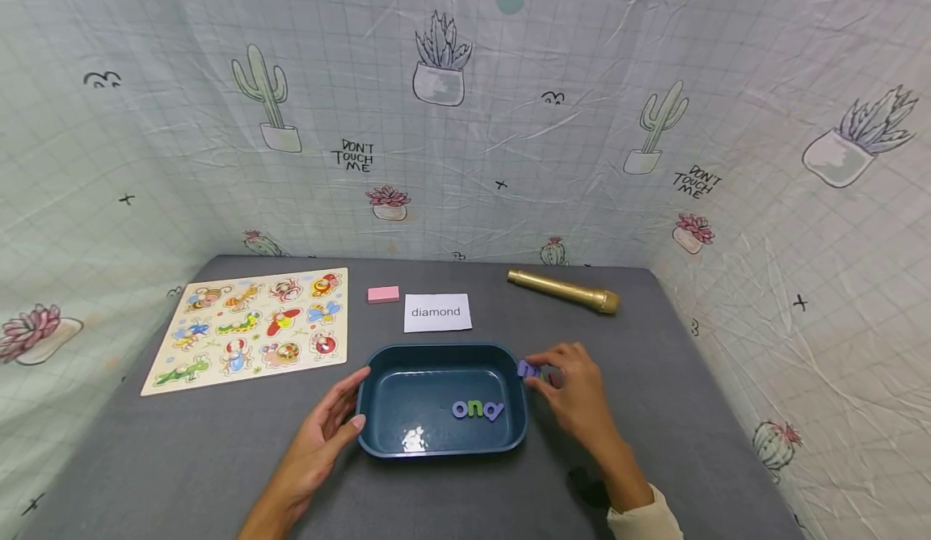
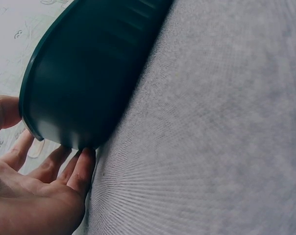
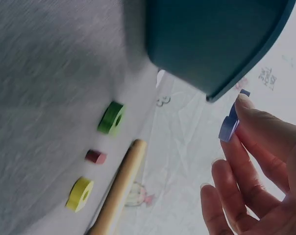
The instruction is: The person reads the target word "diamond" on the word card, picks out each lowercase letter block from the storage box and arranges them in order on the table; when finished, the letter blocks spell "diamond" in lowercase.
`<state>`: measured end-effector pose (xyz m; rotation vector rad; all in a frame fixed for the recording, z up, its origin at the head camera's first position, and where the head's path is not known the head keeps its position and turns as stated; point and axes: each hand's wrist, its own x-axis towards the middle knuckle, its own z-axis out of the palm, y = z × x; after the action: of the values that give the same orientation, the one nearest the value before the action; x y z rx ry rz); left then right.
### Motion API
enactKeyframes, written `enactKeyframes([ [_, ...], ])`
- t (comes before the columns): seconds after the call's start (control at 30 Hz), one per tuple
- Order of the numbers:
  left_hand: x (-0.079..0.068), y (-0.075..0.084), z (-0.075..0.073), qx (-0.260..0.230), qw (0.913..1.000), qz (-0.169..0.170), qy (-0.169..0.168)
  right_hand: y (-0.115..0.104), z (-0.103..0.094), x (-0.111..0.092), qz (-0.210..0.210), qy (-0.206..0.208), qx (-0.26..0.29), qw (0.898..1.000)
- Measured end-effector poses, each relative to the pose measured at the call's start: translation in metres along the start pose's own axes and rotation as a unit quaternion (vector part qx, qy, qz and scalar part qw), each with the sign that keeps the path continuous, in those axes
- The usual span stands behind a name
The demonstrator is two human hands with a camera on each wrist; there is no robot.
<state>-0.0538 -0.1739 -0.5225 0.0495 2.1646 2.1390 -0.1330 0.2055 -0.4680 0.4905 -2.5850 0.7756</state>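
Observation:
A dark blue tray (image 1: 369, 443) stands on the grey table. My left hand (image 1: 320, 435) rests against its left end, thumb and fingertips touching the rim and outer wall. Beyond the tray's right rim, my right hand (image 1: 575, 390) pinches a purple letter (image 1: 528, 369), which looks like an m, between thumb and fingers. In the right wrist view this purple letter (image 3: 228, 128) is held near the tray's rim. Inside the tray lie a purple letter o (image 1: 459, 410), a green letter n (image 1: 475, 408) and a tilted purple letter (image 1: 493, 411), a d or an a.
A green letter (image 3: 111, 117), a small red piece (image 3: 95, 156) and a yellow letter (image 3: 80, 194) lie on the table by my right hand. Behind the tray are a "diamond" card (image 1: 437, 322), a pink block (image 1: 383, 294), a gold microphone-shaped rod (image 1: 560, 289) and an insect puzzle board (image 1: 265, 338).

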Motion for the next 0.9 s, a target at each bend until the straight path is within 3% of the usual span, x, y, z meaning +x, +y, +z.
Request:
enactKeyframes([
  [0.7, 0.001, -0.001, 0.0, 0.0, 1.0, 0.007, 0.0, 0.046, -0.017, -0.018, 0.024, 0.04, -0.026, 0.999],
  [0.9, 0.0, 0.001, 0.001, 0.001, 1.0, -0.002, 0.003, 0.061, -0.021, -0.019, 0.049, 0.022, -0.028, 0.998],
])
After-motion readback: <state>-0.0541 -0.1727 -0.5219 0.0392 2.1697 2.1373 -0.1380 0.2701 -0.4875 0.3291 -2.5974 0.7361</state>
